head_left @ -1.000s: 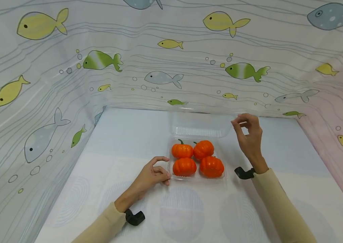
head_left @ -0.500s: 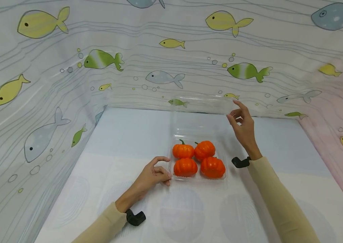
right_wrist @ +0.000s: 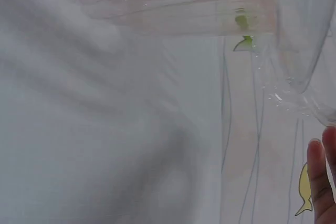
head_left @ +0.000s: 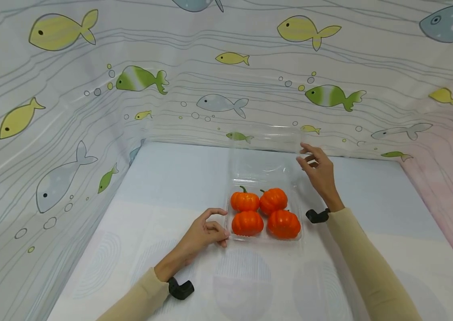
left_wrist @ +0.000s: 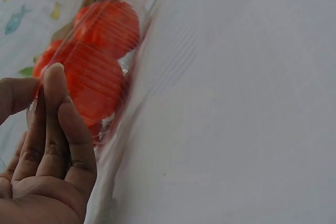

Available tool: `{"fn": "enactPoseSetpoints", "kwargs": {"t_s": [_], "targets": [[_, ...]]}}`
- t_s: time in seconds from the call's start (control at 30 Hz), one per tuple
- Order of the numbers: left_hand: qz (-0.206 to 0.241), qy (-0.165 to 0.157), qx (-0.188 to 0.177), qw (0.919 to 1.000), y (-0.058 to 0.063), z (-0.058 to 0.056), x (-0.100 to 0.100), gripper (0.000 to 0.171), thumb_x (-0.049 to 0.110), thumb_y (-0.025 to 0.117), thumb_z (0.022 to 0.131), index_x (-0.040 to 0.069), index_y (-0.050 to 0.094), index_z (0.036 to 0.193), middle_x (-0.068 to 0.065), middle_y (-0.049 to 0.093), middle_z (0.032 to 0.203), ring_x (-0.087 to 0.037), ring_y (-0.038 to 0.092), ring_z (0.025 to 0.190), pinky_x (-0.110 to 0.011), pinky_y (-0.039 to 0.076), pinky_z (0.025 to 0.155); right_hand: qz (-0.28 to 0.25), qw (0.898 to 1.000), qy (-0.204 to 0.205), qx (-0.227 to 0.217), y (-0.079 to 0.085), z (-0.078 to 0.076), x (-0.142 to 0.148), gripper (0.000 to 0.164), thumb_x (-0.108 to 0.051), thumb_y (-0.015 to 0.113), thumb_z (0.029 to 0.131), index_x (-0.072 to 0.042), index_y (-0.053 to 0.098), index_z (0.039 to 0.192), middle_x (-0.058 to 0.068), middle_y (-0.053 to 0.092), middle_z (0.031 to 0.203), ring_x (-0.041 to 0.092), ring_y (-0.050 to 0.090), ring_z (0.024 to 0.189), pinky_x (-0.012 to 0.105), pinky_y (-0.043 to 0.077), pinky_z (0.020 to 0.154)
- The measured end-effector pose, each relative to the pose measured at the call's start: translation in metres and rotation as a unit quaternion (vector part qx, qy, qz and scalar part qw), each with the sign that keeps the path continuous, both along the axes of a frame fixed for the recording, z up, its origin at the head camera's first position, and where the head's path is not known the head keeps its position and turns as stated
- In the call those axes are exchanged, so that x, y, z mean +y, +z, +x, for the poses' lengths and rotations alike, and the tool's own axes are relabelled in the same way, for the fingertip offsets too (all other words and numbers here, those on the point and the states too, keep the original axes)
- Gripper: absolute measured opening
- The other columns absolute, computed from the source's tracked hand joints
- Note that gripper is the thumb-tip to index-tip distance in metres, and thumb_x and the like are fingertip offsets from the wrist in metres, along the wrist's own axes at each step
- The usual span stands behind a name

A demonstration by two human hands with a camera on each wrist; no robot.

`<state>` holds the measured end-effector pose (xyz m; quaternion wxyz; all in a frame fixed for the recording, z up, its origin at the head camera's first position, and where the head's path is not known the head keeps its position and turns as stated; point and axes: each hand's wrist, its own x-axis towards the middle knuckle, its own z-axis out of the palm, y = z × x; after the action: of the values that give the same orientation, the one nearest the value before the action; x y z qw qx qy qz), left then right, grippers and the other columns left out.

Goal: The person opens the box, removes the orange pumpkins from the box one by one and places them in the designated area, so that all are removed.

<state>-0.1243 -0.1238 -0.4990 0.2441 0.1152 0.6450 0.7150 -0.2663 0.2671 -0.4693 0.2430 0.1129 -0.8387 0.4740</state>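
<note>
A clear plastic clamshell box (head_left: 264, 240) sits on the table with several small orange pumpkins (head_left: 247, 223) in it. Its hinged lid (head_left: 266, 160) is raised behind the pumpkins, tilted up. The left hand (head_left: 201, 232) is at the box's left side, index fingertip on the edge and thumb at the front corner. In the left wrist view, fingertips (left_wrist: 55, 74) overlap the box's rim, holding it. Up at the lid's right edge is the right hand (head_left: 319, 174), thumb and index apart. The right wrist view shows two fingertips (right_wrist: 316, 150) right at the lid's edge.
A white patterned cloth (head_left: 250, 285) covers the table under the box. Fish-print sheeting (head_left: 178, 76) rises along the back and both sides, close behind the lid. Small black cameras (head_left: 181, 289) are strapped to both wrists.
The lid has swung up from lying further back, with the right hand following its edge and moving left. The right thumb and index have spread apart. The left hand has stayed at the box.
</note>
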Motion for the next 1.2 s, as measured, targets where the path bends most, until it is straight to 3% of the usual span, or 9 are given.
{"fn": "enactPoseSetpoints", "kwargs": {"t_s": [0.27, 0.43, 0.6, 0.93, 1.2], "targets": [[0.003, 0.0, 0.0, 1.0, 0.0, 0.0, 0.001, 0.061, 0.007, 0.074, 0.096, 0.007, 0.041, 0.147, -0.016, 0.07, 0.09, -0.027, 0.071, 0.075, -0.04, 0.06, 0.084, 0.028, 0.999, 0.003, -0.045, -0.012, 0.003, 0.004, 0.055, -0.022, 0.074, 0.098, -0.022, 0.056, 0.149, 0.008, 0.062, 0.135, 0.023, 0.063, 0.097, 0.009, 0.049, 0.079], [0.003, 0.001, 0.002, 1.0, 0.001, 0.001, 0.0, 0.061, 0.007, 0.074, 0.096, 0.007, 0.041, 0.147, -0.024, 0.069, 0.093, -0.027, 0.071, 0.075, -0.04, 0.06, 0.084, 0.043, 0.996, 0.005, -0.075, -0.015, 0.004, 0.005, 0.058, -0.028, 0.074, 0.098, -0.021, 0.054, 0.151, 0.008, 0.06, 0.14, 0.024, 0.061, 0.101, 0.009, 0.047, 0.081], [0.004, 0.002, 0.002, 1.0, 0.001, 0.002, 0.0, 0.061, 0.007, 0.074, 0.096, 0.008, 0.042, 0.147, -0.03, 0.067, 0.095, -0.027, 0.071, 0.075, -0.04, 0.06, 0.084, 0.046, 0.993, 0.008, -0.107, -0.02, 0.004, 0.007, 0.06, -0.032, 0.074, 0.097, -0.02, 0.053, 0.152, 0.009, 0.059, 0.142, 0.026, 0.062, 0.102, 0.013, 0.049, 0.079], [-0.003, 0.003, -0.004, 1.0, 0.003, 0.002, 0.0, 0.063, 0.009, 0.075, 0.095, 0.008, 0.042, 0.148, -0.019, 0.07, 0.092, -0.027, 0.071, 0.074, -0.041, 0.06, 0.084, 0.053, 0.988, 0.01, -0.145, -0.026, 0.005, 0.008, 0.065, -0.048, 0.072, 0.096, -0.027, 0.05, 0.154, 0.0, 0.057, 0.146, 0.023, 0.063, 0.103, 0.022, 0.051, 0.075], [-0.003, 0.003, -0.004, 1.0, 0.003, 0.003, 0.0, 0.063, 0.007, 0.075, 0.095, 0.007, 0.041, 0.149, -0.021, 0.07, 0.093, -0.026, 0.071, 0.074, -0.041, 0.06, 0.084, 0.051, 0.981, 0.019, -0.184, -0.029, 0.006, 0.008, 0.069, -0.055, 0.068, 0.096, -0.021, 0.05, 0.154, 0.002, 0.055, 0.149, 0.027, 0.064, 0.102, 0.033, 0.052, 0.073]]}}
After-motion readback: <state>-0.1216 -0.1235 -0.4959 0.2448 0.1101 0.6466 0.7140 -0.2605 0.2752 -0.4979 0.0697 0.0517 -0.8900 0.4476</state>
